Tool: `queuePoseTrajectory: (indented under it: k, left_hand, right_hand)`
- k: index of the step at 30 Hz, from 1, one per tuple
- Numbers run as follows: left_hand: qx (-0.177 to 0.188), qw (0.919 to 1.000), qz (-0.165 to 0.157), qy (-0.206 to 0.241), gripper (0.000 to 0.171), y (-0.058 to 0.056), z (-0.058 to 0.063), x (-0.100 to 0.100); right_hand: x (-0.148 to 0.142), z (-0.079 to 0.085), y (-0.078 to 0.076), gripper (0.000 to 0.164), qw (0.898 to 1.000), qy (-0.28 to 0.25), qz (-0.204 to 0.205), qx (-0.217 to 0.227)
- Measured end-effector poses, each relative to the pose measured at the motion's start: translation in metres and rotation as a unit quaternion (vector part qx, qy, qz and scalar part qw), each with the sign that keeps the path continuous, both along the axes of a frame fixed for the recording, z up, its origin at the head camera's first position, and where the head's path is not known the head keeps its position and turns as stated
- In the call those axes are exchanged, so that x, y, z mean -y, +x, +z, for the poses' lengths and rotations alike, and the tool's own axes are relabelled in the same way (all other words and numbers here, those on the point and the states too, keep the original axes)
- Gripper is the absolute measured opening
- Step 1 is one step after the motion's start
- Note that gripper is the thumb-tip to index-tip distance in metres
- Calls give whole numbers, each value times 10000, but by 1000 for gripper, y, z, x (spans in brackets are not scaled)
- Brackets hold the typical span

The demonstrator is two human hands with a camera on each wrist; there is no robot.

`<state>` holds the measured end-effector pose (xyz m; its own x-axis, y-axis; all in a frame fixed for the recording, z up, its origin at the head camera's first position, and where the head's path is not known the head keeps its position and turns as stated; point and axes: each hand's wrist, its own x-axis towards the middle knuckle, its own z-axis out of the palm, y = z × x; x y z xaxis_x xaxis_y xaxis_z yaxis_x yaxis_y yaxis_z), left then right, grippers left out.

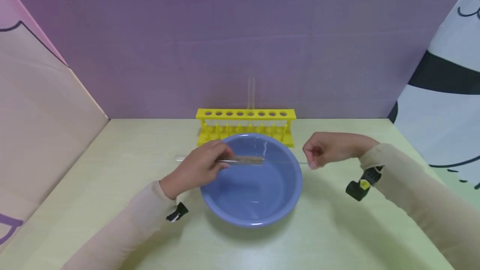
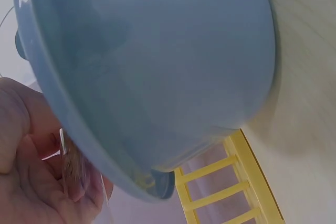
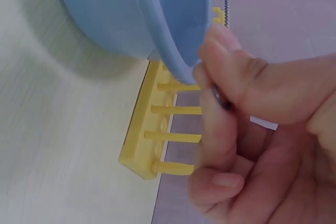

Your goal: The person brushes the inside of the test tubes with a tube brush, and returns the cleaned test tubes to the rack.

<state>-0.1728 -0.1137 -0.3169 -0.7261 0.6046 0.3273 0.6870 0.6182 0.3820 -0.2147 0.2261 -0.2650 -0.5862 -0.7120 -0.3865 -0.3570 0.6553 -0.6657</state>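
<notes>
Over the basin, my left hand [image 1: 202, 162] grips a clear test tube [image 1: 181, 158] that lies roughly level, its closed end poking out to the left. Brown bristles of a test tube brush [image 1: 249, 160] sit inside the tube's right part. From there the brush's thin wire runs right to my right hand [image 1: 331, 149], whose thumb and index finger pinch its end. In the right wrist view the twisted wire [image 3: 226, 3] shows above the fingertips. The left wrist view shows the tube [image 2: 72, 169] between the fingers, partly hidden by the basin's rim.
Below both hands stands a blue basin [image 1: 252, 222] on the pale table [image 1: 123, 149]. Directly behind it is a yellow test tube rack [image 1: 225, 116] with one clear tube [image 1: 251, 91] upright in or against it. A purple backdrop [image 1: 150, 53] rises at the table's far edge.
</notes>
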Motion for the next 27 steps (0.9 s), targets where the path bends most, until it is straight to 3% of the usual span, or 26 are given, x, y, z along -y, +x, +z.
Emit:
queuePoseTrajectory:
  k: [5, 11, 16, 21, 27]
  left_hand:
    - [154, 9999, 27, -16, 18, 0, 3, 2]
    - [374, 9992, 100, -49, 19, -1, 2, 6]
    - [494, 9986, 179, -90, 19, -2, 3, 11]
    - [554, 9981, 257, -124, 19, -3, 6, 15]
    - [727, 9971, 201, -56, 16, -4, 7, 21]
  right_hand:
    - [-3, -1, 2, 16, 9991, 77, -77, -413]
    - [-6, -6, 9, 24, 9877, 137, 27, -1555]
    - [-8, -7, 16, 26, 9708, 205, 38, -2390]
    - [-8, -11, 23, 29, 9476, 283, -34, -3181]
    - [-9, -16, 32, 30, 9210, 453, -216, -3863]
